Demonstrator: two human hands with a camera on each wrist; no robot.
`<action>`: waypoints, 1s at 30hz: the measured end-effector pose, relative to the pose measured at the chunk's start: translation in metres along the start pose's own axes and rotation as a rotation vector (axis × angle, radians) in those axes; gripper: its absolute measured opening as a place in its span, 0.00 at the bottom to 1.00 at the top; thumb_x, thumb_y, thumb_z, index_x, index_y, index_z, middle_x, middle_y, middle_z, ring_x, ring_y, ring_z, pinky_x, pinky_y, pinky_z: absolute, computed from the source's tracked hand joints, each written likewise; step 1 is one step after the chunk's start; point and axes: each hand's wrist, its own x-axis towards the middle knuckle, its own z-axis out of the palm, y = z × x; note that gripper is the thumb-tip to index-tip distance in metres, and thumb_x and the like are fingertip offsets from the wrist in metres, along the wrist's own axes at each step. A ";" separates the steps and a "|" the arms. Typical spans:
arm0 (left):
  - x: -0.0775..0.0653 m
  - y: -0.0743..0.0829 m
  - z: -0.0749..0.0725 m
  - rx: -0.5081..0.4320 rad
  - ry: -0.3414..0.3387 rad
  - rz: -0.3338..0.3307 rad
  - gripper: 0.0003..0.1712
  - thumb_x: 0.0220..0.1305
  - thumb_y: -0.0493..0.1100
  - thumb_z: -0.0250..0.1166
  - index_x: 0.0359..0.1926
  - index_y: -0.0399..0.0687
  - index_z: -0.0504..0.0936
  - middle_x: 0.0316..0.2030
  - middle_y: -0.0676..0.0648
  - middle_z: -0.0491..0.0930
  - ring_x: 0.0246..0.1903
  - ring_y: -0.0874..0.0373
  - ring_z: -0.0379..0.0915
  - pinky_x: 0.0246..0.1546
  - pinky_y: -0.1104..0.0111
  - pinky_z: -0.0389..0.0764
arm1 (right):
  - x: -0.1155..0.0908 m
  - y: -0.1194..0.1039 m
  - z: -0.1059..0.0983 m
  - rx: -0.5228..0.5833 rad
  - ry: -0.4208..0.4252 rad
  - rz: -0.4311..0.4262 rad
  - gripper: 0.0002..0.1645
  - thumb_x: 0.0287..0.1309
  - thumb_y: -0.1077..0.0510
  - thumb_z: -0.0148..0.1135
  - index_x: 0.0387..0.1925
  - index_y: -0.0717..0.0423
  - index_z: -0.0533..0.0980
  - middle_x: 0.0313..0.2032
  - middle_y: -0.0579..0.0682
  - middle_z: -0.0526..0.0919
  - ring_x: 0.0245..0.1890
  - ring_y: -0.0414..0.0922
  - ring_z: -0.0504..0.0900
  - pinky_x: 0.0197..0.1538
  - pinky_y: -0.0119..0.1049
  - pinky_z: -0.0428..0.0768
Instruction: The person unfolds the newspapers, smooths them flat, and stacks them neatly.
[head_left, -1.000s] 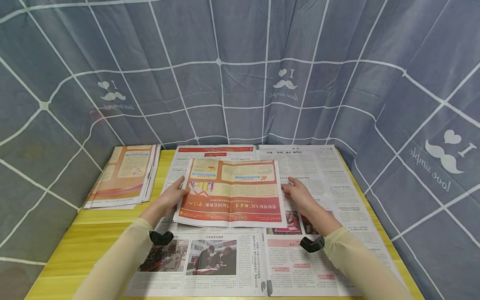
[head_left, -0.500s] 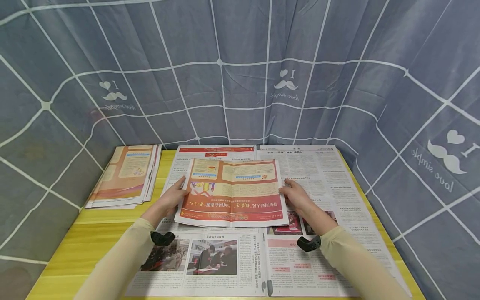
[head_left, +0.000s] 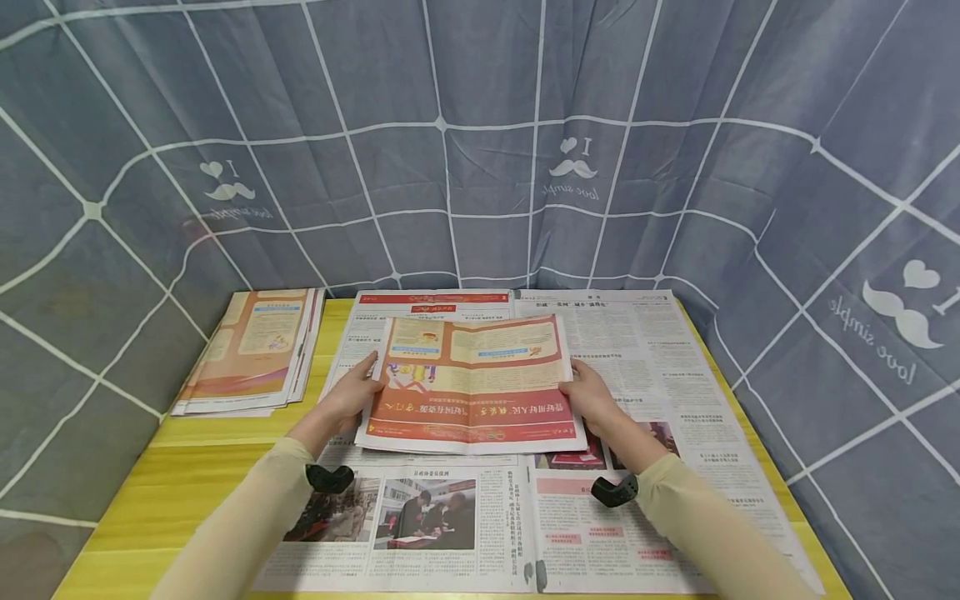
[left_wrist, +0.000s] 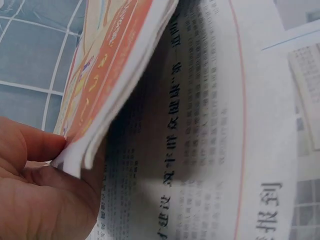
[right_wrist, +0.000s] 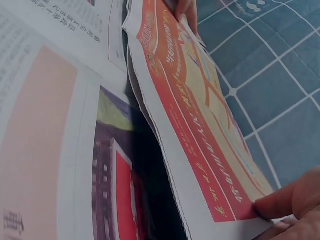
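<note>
A folded newspaper (head_left: 472, 387) with an orange-red page on top is held level between both hands in the head view. My left hand (head_left: 348, 398) pinches its left edge, thumb on top and fingers below, as the left wrist view shows. At the opposite edge, my right hand (head_left: 595, 402) pinches the paper near its corner; the fingers beneath are mostly hidden. Under it lies a large spread newspaper (head_left: 645, 350). In the left wrist view a dark gap separates the folded newspaper's edge (left_wrist: 125, 80) from the sheet below, so this side is raised.
A stack of folded newspapers (head_left: 251, 350) lies at the back left of the yellow table (head_left: 202, 475). A grey checked curtain (head_left: 487, 200) hangs behind and along both sides. Black wrist straps (head_left: 615, 492) sit at both cuffs.
My right hand has moved inward and slightly down to the newspaper's right edge. The folded newspaper and my left hand have shifted slightly to the right.
</note>
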 end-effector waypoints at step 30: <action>-0.032 -0.008 0.040 0.038 -0.106 0.110 0.42 0.82 0.38 0.48 0.83 0.54 0.33 0.46 0.37 0.83 0.36 0.47 0.85 0.34 0.56 0.86 | -0.044 0.010 -0.044 -0.031 0.012 0.024 0.37 0.79 0.62 0.44 0.82 0.59 0.44 0.64 0.69 0.72 0.43 0.51 0.86 0.40 0.44 0.85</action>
